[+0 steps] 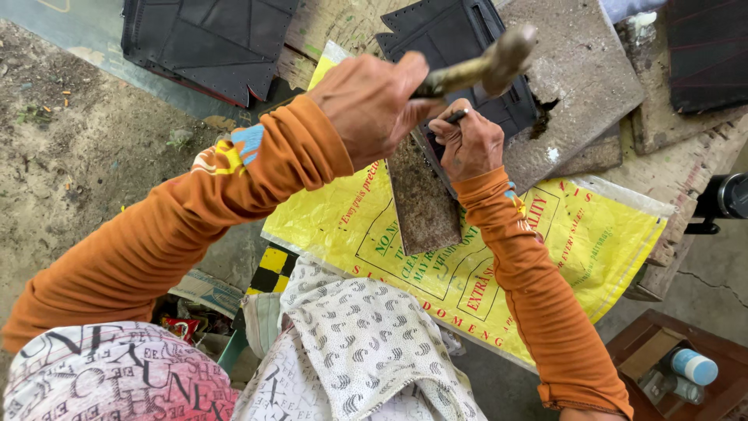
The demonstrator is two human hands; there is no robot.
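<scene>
Landmark: stone slab (pixel 580 86), grey and flat, at the top centre of the work surface.

1. Left hand (pixel 370 105). Fingers wrapped tight round the handle of a hammer (pixel 487 66), raised above the slab's near-left edge. The hammer's long axis runs from the fist up and rightward, its head ending over the slab.

2. Right hand (pixel 467 144). Fingers pinched together on a thin dark punch (pixel 456 116) at the slab's near-left edge; only the top end shows. The punch sits just below and left of the hammer head, so the head lies up and to the right of it. The left hand is nearer the hammer head; the right hand is directly on the punch.

3. Black leather piece (pixel 456 35), stitched, lying on the slab's left part, under both hands.

4. Rusty metal plate (pixel 421 199), oblong, jutting from under the slab's near edge toward the person.

5. Yellow sack (pixel 592 242), woven plastic, rectangular, spread flat beneath and nearer than the slab; red and green print in boxed panels.

6. Second black leather piece (pixel 206 43), well left of the slab.

7. Small bottle with blue cap (pixel 693 366), on a brown stool, far below-right of the slab.
</scene>
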